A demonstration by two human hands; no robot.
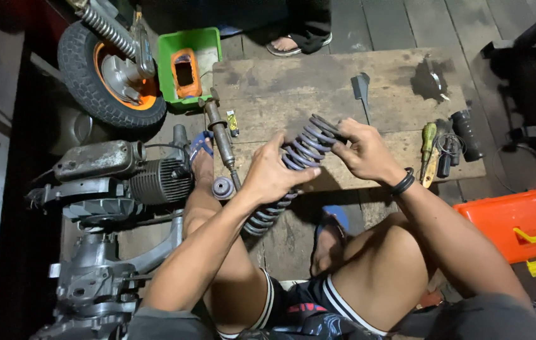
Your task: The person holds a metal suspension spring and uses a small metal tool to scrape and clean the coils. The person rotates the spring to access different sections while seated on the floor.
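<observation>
Head view looks down on a person squatting on the floor, both hands busy with a purple coil spring (293, 170). The left hand (274, 173) wraps around the middle of the spring, fingers curled over the coils and thumb pressed against them. The right hand (362, 151) pinches the top coils, fingertips hooked over the upper end. The spring slants from upper right down to lower left, its lower end dropping between the knees, held above a worn wooden board (318, 82) that lies on the floor.

Just left of the spring, a shock absorber rod (222, 141) lies on the board's edge, with a small round purple cap (222, 187) beside it. Farther left sit an engine block (129, 182) and a wheel with an orange rim (110, 72). A green bin (208, 44) stands near the wheel. Screwdrivers (430, 154) and a black grip (467, 135) rest at the board's right end, and an orange toolbox (520, 220) sits at the right.
</observation>
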